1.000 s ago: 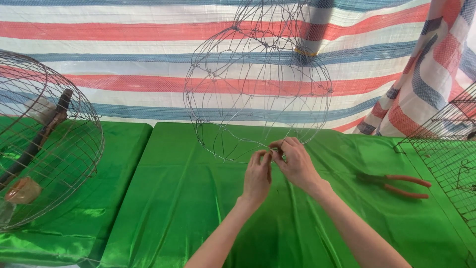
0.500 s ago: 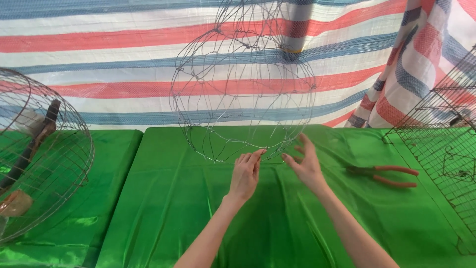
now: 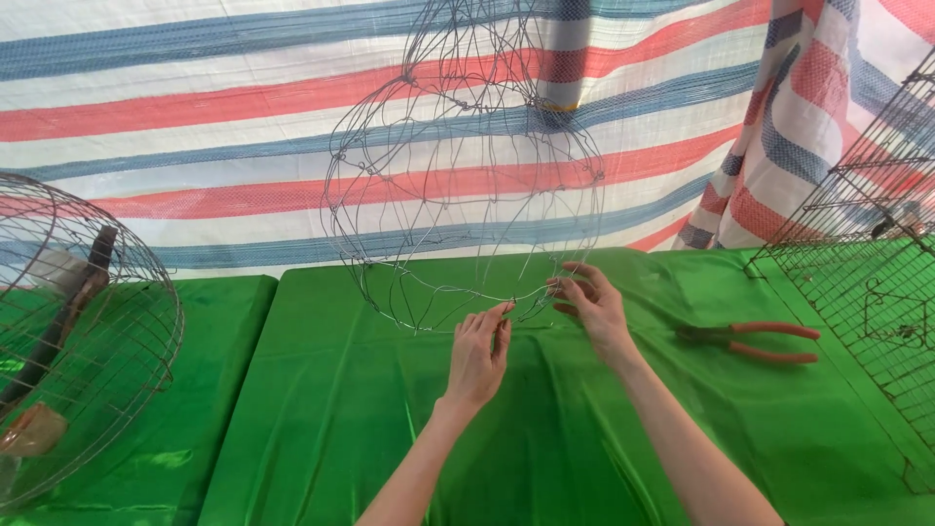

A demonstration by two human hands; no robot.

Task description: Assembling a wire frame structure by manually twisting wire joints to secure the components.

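A round cage-like frame of thin bent wire point(image 3: 458, 175) stands upright on the green cloth of the table point(image 3: 545, 429), in front of a striped tarp. My left hand point(image 3: 479, 353) pinches the frame's bottom wire between thumb and fingertips. My right hand point(image 3: 590, 307) grips the same bottom rim a little to the right, fingers curled around the wire. Both forearms reach up from the lower edge of the view.
Red-handled pliers point(image 3: 755, 341) lie on the cloth to the right of my right hand. A domed wire basket point(image 3: 73, 331) with a dark handle inside sits at the left. A flat wire-grid panel point(image 3: 867, 282) leans at the right edge.
The view has shifted right and the wire frame now sits further left. My hands, together at one spot a second ago, have spread apart along the bottom wire.
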